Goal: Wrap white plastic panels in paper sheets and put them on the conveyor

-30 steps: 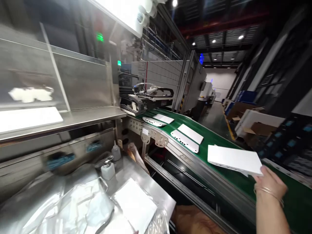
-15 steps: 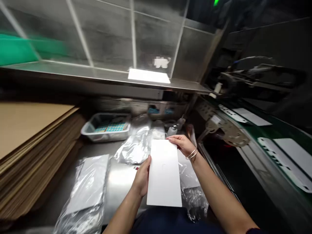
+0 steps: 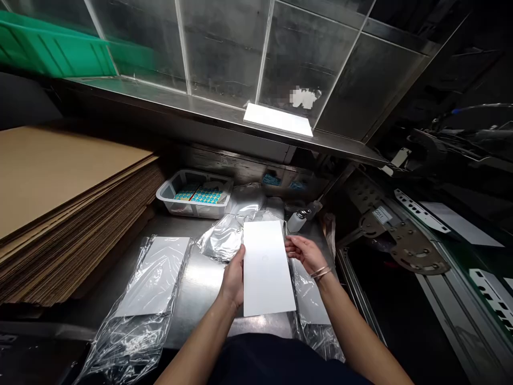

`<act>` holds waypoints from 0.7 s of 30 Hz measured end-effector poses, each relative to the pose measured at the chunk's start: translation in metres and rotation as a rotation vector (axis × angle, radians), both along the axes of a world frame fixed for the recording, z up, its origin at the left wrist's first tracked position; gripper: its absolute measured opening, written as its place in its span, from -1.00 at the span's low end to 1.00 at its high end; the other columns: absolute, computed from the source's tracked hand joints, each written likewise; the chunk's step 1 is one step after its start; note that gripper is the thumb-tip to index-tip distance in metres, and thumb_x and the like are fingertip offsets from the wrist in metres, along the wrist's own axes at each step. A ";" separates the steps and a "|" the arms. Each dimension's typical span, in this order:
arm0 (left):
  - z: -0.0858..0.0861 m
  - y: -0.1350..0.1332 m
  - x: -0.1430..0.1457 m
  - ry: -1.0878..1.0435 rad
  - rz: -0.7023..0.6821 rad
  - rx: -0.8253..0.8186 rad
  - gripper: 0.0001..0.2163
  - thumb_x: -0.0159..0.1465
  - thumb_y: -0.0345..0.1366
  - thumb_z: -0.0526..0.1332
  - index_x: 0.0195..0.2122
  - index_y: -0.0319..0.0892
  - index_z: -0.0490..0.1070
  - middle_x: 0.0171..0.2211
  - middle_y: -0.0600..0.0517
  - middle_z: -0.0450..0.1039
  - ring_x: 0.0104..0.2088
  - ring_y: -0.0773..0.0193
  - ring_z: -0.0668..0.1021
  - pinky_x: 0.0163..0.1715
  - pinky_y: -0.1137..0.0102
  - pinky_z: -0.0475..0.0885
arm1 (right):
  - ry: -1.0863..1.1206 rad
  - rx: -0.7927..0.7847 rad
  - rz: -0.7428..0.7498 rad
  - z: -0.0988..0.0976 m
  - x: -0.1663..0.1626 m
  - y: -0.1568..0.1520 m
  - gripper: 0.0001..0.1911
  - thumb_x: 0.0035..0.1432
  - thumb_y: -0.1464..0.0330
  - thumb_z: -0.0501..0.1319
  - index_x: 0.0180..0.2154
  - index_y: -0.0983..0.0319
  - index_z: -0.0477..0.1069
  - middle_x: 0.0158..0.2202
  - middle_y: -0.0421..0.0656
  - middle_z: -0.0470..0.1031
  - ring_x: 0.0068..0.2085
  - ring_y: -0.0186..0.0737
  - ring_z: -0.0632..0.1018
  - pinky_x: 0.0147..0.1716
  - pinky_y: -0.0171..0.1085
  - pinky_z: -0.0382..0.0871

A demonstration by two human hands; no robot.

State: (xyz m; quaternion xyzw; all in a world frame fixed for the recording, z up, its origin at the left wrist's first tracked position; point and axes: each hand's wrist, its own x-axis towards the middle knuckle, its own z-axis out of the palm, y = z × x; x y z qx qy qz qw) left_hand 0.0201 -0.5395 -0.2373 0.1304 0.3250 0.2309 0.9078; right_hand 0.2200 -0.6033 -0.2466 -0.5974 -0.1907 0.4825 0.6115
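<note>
A plain white rectangular panel [image 3: 266, 272] is held up in front of me, with a faint round mark near its middle. My left hand [image 3: 234, 278] grips its left edge, thumb on the front face. Beside the upper right edge is my right hand [image 3: 306, 254], fingers loosely bent and apart, holding nothing; whether the fingertips brush the edge I cannot tell. Clear plastic bags with white panels inside lie on both sides, one bagged panel [image 3: 158, 278] at left and another [image 3: 312, 299] partly under my right hand. Crumpled clear bags [image 3: 224, 238] lie behind the held panel.
Stacked brown cardboard [image 3: 72, 176] rises at left. A translucent tray [image 3: 194, 208] holds blue-dotted sticker sheets. A white pump bottle [image 3: 296, 220] stands behind my right hand. Another white panel [image 3: 278, 118] lies on the metal shelf. At right, a green conveyor [image 3: 460, 251] carries white pieces.
My right hand has come off the panel's top right corner and moved slightly down beside it. My left hand keeps its hold. The view has turned left.
</note>
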 end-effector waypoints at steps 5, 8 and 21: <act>0.000 0.010 0.006 0.026 0.056 0.004 -0.59 0.26 -0.09 0.07 -0.04 -0.32 0.38 -0.28 -0.18 0.54 -0.29 0.04 0.59 -0.22 0.21 0.48 | 0.055 -0.069 0.085 -0.030 -0.018 -0.030 -0.67 -0.18 0.18 0.38 -0.43 0.30 0.47 -0.54 -0.21 0.46 -0.53 -0.41 0.42 -0.54 -0.41 0.28; -0.001 0.013 0.006 0.035 0.064 0.010 -0.60 0.25 -0.10 0.09 -0.05 -0.32 0.38 -0.29 -0.15 0.55 -0.30 0.06 0.59 -0.21 0.23 0.48 | 0.082 -0.090 0.109 -0.038 -0.032 -0.038 -0.66 -0.17 0.17 0.38 -0.45 0.31 0.46 -0.57 -0.23 0.44 -0.55 -0.42 0.39 -0.56 -0.42 0.23; -0.002 0.015 0.001 0.099 0.109 0.052 -0.57 0.24 -0.07 0.10 -0.03 -0.32 0.37 -0.22 -0.16 0.53 -0.24 0.04 0.57 -0.20 0.23 0.47 | 0.155 -0.118 0.052 -0.031 -0.053 -0.045 -0.64 -0.01 0.08 0.26 -0.31 0.24 0.41 -0.48 -0.22 0.43 -0.50 -0.39 0.41 -0.58 -0.42 0.26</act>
